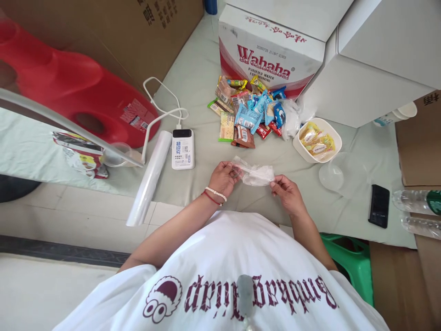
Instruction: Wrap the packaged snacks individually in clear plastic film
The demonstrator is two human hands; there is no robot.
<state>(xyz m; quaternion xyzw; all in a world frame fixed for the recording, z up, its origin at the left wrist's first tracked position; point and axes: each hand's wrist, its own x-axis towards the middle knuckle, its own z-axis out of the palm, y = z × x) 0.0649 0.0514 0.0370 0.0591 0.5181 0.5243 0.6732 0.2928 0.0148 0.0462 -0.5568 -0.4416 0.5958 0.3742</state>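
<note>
A crumpled clear plastic bag (257, 175) is stretched between my two hands above the table, close to my body. My left hand (223, 178) pinches its left end, with a white beaded bracelet and a red cord on the wrist. At the other end, my right hand (286, 193) grips the bag between thumb and fingers. Beyond the hands lies a pile of wrapped snacks (248, 117) in blue, red, brown and yellow packets. To the right of the pile, a white plastic tub (306, 152) holds several yellow-wrapped pieces.
A Wahaha carton (268, 55) stands behind the snacks. On the left are a white power bank (183, 158) with a cable, a roll of clear film (149, 179) and a large red jug (79, 87). A clear lid (332, 177) and a black phone (379, 206) lie on the right.
</note>
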